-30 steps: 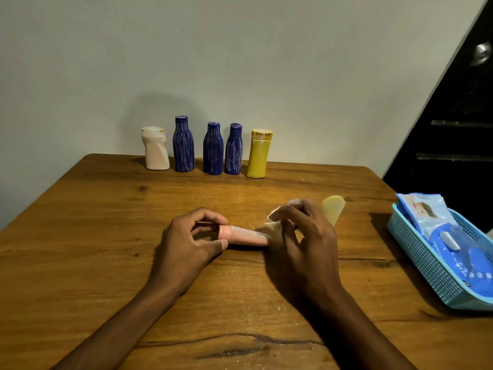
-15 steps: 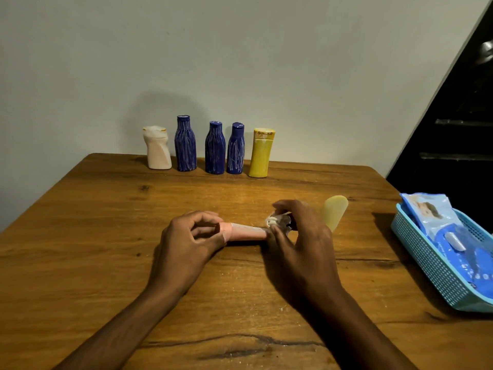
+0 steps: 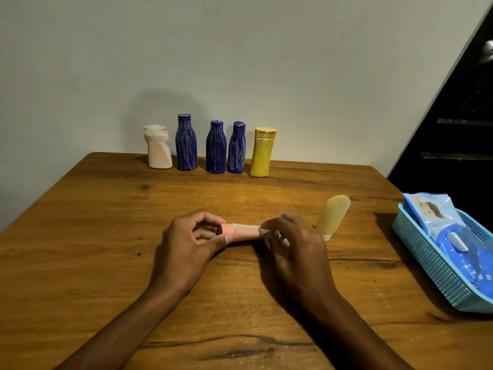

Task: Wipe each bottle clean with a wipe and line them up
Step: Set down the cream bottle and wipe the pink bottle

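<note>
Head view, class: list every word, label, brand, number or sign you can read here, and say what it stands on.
No text can be read.
Wipes pack in the blue basket: a printed picture and pale marks, too blurred to read.
Three blue bottles: only pale streaks, no letters.
White bottle, yellow bottle, pink tube, pale yellow tube: no label visible.

One head-worn camera looks forward and down across the wooden worktop point(image 3: 80, 236), close above its near edge, facing the wall point(image 3: 240, 62) behind it.
</note>
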